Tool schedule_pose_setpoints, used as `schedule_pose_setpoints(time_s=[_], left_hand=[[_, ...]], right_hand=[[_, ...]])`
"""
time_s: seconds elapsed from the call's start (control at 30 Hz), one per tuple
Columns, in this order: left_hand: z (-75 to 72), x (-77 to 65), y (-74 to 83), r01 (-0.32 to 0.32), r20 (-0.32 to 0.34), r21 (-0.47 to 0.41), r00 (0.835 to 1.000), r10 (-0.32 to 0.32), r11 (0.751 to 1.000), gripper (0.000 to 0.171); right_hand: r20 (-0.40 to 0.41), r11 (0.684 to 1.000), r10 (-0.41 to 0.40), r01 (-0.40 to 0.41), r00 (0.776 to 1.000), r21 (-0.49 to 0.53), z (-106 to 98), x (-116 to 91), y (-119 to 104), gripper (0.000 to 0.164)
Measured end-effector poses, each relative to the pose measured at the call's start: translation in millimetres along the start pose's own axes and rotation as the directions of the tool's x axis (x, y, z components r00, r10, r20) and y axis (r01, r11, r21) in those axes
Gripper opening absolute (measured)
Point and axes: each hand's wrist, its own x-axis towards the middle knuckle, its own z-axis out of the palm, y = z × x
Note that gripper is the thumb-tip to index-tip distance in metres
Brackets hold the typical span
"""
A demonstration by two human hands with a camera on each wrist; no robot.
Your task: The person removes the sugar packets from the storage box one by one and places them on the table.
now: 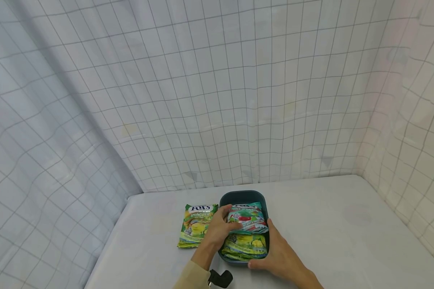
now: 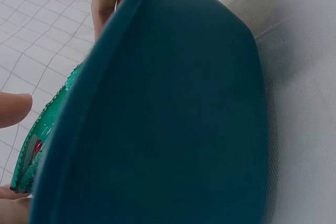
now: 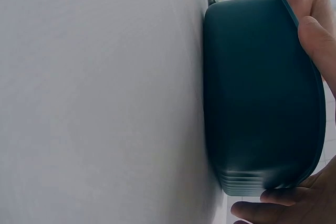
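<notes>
A dark teal plastic tub (image 1: 243, 195) stands on the table. Inside, at its near end, lies a yellow-green candy bag (image 1: 244, 247). On top and farther back is a green mint candy bag (image 1: 247, 218), tilted within the tub. My left hand (image 1: 218, 227) holds this mint bag by its left side, thumb over its face; part of the grip is hidden. My right hand (image 1: 282, 255) grips the tub's near right corner. In the right wrist view its thumb (image 3: 317, 38) lies at the rim and its fingers (image 3: 283, 211) reach the end wall.
A yellow-green Fox's Spring Tea bag (image 1: 197, 226) lies flat on the white table (image 1: 322, 228), left of the tub. White grid-patterned curtains (image 1: 217, 100) close off the back and both sides.
</notes>
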Motion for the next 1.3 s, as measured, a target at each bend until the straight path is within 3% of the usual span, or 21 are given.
schedule_pose_setpoints(time_s=[0.37,0.7,0.93,1.3], left_hand=[[4.3,1.3,-1.1,-0.007,-0.034,0.048,0.999,0.008,0.999,0.078],[4.2,8.8,-5.3,0.006,-0.016,0.071,1.0,-0.005,0.997,0.069],[6.0,11.3,-4.5,0.029,-0.04,0.143,0.999,-0.024,0.989,0.063],[4.9,17.2,-3.5,0.027,-0.028,0.1,0.999,-0.025,0.995,0.063]], right_hand=[[-0.012,1.0,0.001,-0.001,1.0,-0.002,0.6,0.8,1.6,0.145],[-0.023,1.0,-0.008,0.008,1.0,0.006,1.3,1.9,3.8,0.146],[-0.024,1.0,-0.017,0.017,1.0,0.012,2.0,1.1,5.0,0.146],[-0.026,1.0,-0.005,0.005,1.0,0.007,1.8,1.3,3.9,0.146]])
